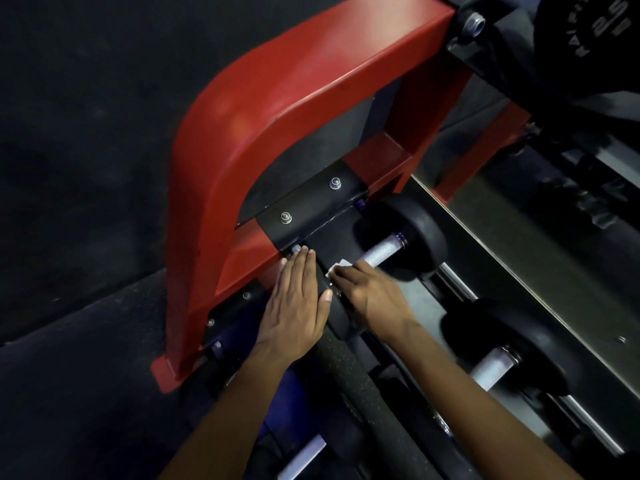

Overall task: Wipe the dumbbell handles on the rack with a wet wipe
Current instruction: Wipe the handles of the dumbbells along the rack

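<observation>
Dumbbell handle (377, 253), knurled and silvery, lies on the lower shelf of the rack, right beside the red end frame (263, 109). Its long axis runs on a diagonal, from near me at the lower left up and away to the upper right, where it ends in the far black head (415, 237). The near head (337, 306) sits under and between my two hands.

My right hand (370, 296) is curled over the near end of that handle, fingers wrapped down around a white wet wipe (341, 266), which is pressed against the metal; a corner of the wipe sticks out past my fingertips. My left hand (298, 303) lies flat, fingers straight and together, palm down on the near head and the black bracket (311, 209) bolted to the frame, holding nothing. Its fingertips reach the edge of the bracket, close to a bolt (295, 249).

A second dumbbell (498, 358) rests on the same shelf to the right, lying on the same diagonal, its silvery handle showing between its black heads. At the upper right a large black weight (588, 36) with raised lettering sits on a higher shelf. Dark flooring (86, 133) lies to the left of the frame.
</observation>
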Action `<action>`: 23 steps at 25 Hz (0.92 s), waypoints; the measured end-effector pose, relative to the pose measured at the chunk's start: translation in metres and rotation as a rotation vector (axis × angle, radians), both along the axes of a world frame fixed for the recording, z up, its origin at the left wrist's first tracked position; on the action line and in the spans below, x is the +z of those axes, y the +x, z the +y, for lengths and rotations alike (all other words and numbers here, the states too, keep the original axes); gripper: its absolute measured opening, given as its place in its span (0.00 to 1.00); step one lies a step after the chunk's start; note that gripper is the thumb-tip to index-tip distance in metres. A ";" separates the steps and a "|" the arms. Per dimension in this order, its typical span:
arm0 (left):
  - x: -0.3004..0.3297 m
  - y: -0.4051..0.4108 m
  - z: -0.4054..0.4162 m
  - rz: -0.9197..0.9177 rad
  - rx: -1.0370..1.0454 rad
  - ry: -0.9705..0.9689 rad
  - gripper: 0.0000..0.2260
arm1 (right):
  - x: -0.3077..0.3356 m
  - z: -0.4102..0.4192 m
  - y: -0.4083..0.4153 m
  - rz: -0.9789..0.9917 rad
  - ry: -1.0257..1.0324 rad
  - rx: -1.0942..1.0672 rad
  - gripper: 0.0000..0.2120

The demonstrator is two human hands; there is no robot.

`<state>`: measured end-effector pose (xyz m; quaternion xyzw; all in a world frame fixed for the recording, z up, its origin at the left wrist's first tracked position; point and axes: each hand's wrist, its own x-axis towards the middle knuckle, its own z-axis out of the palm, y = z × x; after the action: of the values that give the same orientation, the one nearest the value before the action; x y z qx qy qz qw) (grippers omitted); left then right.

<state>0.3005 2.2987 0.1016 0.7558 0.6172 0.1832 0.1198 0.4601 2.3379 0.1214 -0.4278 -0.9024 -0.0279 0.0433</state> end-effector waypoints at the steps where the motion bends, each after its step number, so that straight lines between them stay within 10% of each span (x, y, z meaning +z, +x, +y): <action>1: 0.000 0.000 0.000 0.003 0.003 0.000 0.31 | 0.003 0.004 -0.002 -0.045 0.019 0.009 0.14; 16: 0.000 -0.001 0.000 0.001 0.003 -0.002 0.32 | 0.031 0.054 0.004 -0.404 -0.088 -0.202 0.15; 23: 0.000 -0.001 0.000 0.006 0.001 -0.005 0.32 | 0.008 0.007 -0.011 0.124 -0.074 -0.059 0.12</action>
<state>0.2999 2.2989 0.1016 0.7559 0.6182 0.1794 0.1196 0.4490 2.3451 0.1299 -0.4567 -0.8853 0.0310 0.0824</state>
